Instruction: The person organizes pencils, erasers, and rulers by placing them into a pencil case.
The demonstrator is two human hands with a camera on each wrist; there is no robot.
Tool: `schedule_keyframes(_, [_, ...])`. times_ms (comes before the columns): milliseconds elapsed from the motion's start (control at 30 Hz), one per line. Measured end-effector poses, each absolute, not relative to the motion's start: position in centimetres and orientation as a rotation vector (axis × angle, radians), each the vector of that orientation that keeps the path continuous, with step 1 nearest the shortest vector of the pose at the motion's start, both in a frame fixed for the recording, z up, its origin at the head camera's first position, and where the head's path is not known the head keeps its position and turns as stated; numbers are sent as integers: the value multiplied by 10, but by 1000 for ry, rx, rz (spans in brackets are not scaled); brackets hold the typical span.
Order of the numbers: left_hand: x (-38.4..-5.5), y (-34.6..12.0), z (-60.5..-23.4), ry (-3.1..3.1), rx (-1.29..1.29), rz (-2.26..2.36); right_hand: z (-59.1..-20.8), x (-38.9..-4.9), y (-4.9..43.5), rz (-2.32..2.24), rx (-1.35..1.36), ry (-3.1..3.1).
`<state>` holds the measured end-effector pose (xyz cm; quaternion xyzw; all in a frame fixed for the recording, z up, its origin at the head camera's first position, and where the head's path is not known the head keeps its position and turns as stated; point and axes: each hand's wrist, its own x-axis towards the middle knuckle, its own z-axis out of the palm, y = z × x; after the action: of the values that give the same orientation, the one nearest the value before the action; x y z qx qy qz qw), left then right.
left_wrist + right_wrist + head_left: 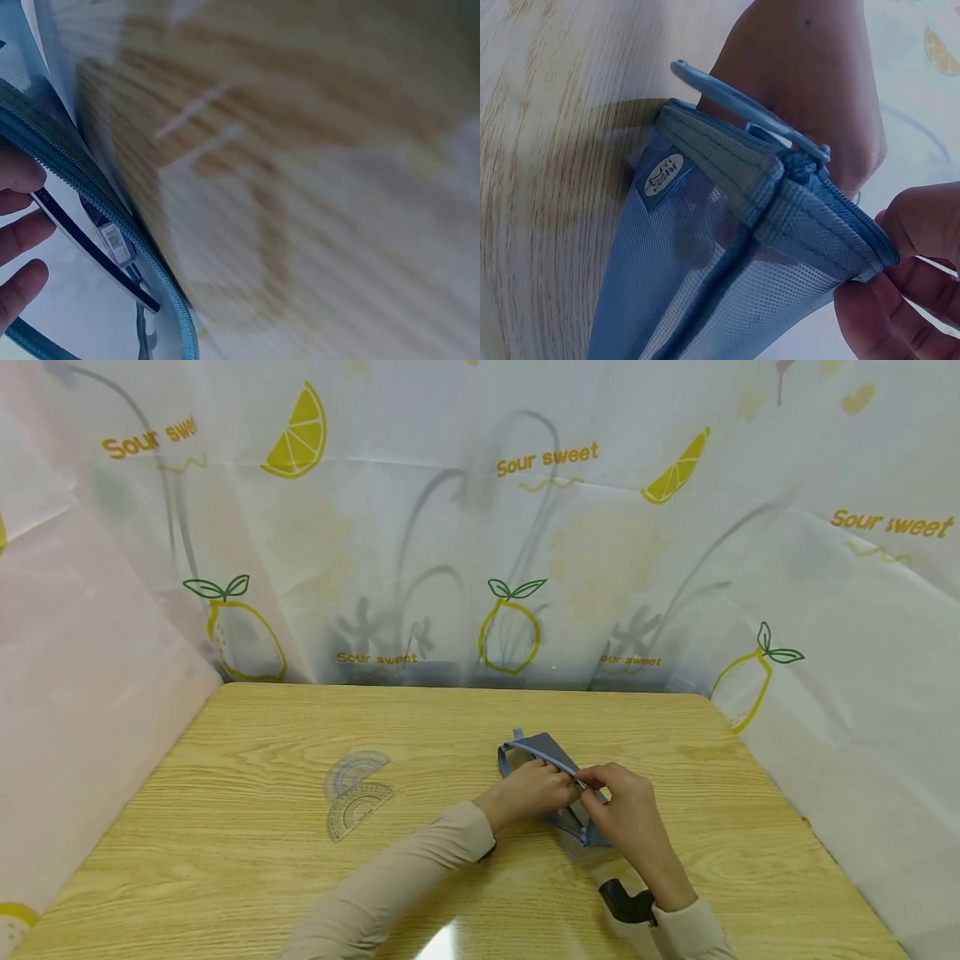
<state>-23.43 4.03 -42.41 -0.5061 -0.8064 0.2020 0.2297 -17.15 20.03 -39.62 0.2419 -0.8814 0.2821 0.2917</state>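
Note:
A blue mesh zipper pouch (546, 747) lies on the table with its mouth unzipped. My left hand (531, 795) reaches into it. In the left wrist view, the left fingers (22, 236) pinch one end of a thin dark strip (94, 251) inside the pouch; its exact kind is unclear. Beside the strip sits a purple item with a barcode label (114, 241). My right hand (628, 806) pinches the zippered rim of the pouch, clearly seen in the right wrist view, where the pouch (727, 217) has a zipper pull loop and an oval label. The fabric partly hides the left fingertips.
Two clear protractors, one (358, 770) behind the other (358, 810), lie overlapping on the wooden table (225, 827) to the left. A transparent piece (583, 850) shows at the pouch's near edge. Printed lemon curtains (450, 527) enclose the table's back and sides.

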Motion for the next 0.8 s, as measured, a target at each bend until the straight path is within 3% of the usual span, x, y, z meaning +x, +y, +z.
schedule_keyframes(800, [-233, 35, -422, -2333, -1423, 410, -395, -170, 200, 776, 642, -2360])
